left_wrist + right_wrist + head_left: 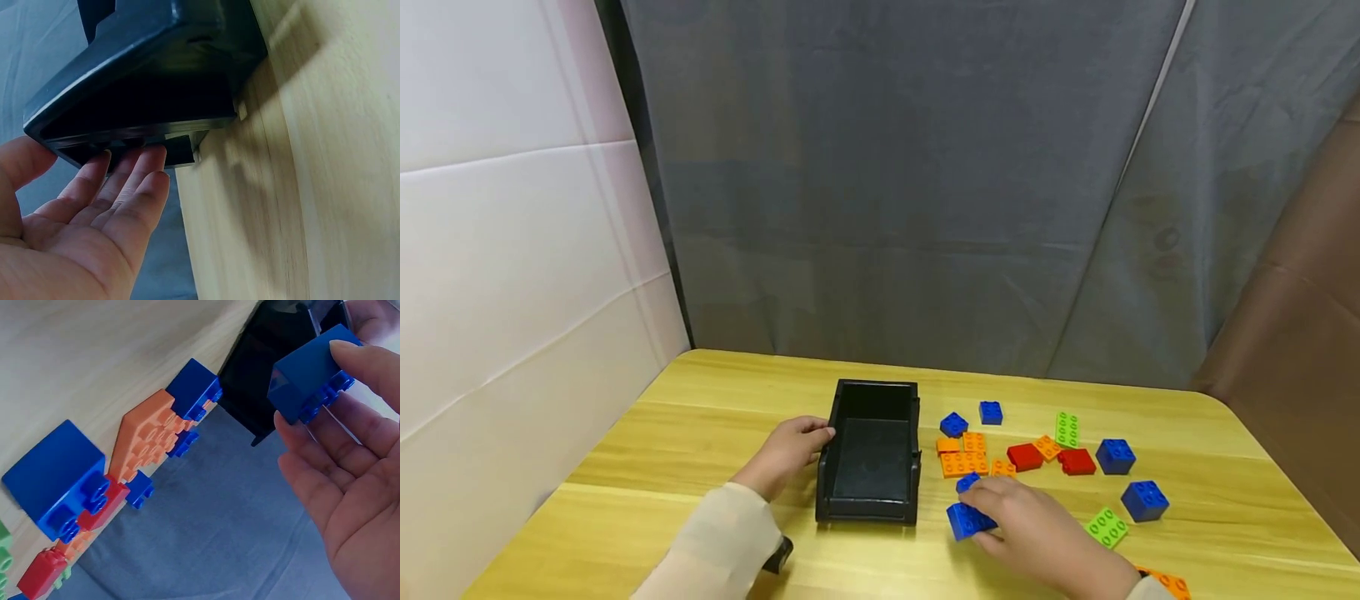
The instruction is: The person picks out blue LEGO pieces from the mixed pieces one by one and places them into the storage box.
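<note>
A black plastic bin [870, 505] stands on the wooden table, its inside bare. My left hand [787, 454] grips its left side; in the left wrist view the thumb lies at the rim and the fingers reach under the lip of the bin [144, 75]. To the right of the bin, my right hand [1026, 521] pinches a blue toy building brick [967, 522] between thumb and fingers. In the right wrist view this blue brick [306, 372] has its studs turned toward the fingers. Just beyond the fingertips lies another blue brick [967, 482].
Several loose bricks lie right of the bin: orange ones [964, 464], red bricks [1077, 462], green bricks [1067, 429] and blue bricks [1116, 457]. An orange brick [1168, 582] is near my right sleeve. Grey cloth [880, 208] hangs behind the table.
</note>
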The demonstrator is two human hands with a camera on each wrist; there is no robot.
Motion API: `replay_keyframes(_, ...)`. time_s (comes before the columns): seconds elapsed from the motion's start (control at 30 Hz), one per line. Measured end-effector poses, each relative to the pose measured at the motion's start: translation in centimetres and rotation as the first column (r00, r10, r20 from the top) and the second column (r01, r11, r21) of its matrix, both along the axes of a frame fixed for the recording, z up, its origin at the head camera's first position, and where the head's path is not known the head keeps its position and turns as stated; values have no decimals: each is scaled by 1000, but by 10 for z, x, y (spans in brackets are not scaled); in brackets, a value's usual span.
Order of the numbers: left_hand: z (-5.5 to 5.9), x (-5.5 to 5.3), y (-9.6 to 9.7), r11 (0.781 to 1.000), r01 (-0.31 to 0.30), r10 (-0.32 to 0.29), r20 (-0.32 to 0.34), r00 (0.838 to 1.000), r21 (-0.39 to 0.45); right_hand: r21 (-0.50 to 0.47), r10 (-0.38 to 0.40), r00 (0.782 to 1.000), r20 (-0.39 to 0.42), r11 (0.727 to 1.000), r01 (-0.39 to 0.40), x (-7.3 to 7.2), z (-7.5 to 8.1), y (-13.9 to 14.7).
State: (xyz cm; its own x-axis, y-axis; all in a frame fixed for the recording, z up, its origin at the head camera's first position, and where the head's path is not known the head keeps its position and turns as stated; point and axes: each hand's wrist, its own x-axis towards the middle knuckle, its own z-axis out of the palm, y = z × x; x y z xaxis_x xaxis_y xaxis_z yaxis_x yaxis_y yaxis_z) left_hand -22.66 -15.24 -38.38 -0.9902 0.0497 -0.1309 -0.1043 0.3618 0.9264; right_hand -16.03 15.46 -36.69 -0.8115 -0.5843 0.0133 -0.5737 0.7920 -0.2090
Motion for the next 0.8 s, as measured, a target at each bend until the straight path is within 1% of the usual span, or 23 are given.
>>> replay_keyframes(0.17, 0, -1, -1, 1000, 1, -1, 1, 1000, -2, -39, -6, 1000, -8, 999, 6, -1, 5, -4)
replay_keyframes(0.37, 0, -2, -2, 1000, 2, -2, 7, 1000, -16, -101, -29, 1000, -7, 995, 28, -4, 16, -14)
replay_keyframes(0.6, -2, -3, -2, 1000, 3, -3, 10, 1000, -31, -122, 20, 1000, -14, 992, -22, -8, 27, -29)
replay_keyframes(0.8, -1, -1, -2, 1000, 6, -6, 12, 1000, -28, -108, 51, 999, -17, 993, -52, -12, 33, -49)
